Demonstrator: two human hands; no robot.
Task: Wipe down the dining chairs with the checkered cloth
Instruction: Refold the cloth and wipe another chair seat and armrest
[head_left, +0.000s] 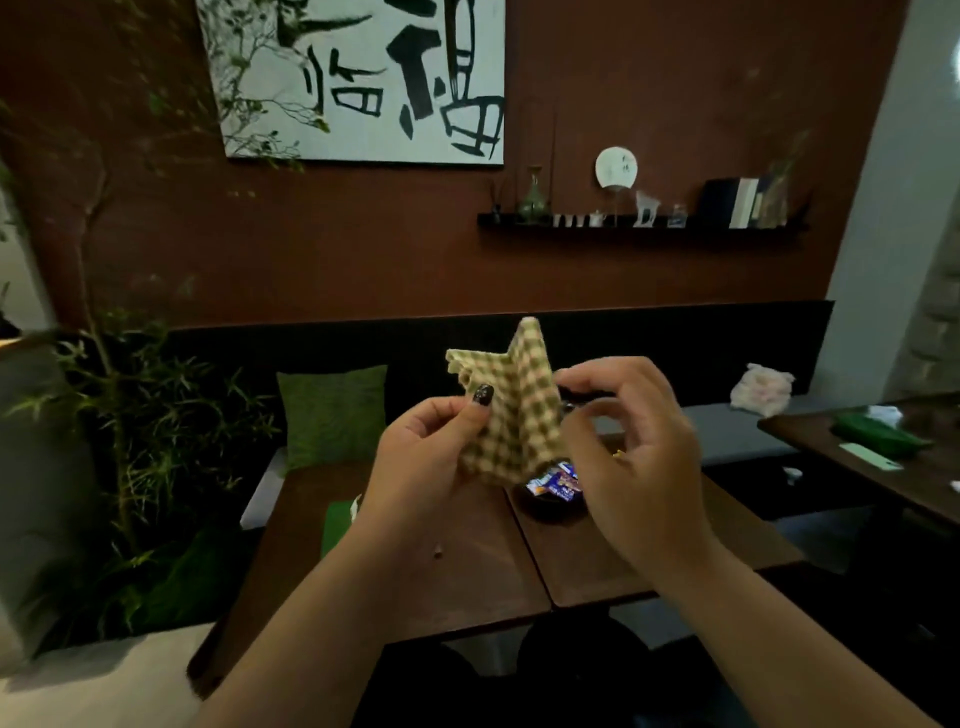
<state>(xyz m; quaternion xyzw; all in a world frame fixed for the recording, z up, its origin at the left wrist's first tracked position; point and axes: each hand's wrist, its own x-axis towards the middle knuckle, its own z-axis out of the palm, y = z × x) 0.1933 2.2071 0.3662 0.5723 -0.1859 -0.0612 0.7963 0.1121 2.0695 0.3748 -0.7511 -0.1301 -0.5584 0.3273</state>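
- Checkered cloth (519, 410): raised above the near table (467, 571), seemingly being folded into a wiping pad.
- Left hand (426, 457): thumb pinches the cloth's left side.
- Right hand (628, 441): curled fingers touch its right edge; grip unclear.

left hand (426, 457) pinching, right hand (631, 447) seemingly curled

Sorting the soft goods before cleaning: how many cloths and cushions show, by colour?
Tan-and-cream checkered cloth, held up in both hands: 1
Green cushion on the bench: 1
Pale pinkish cloth bundle on the bench: 1
Total: 3
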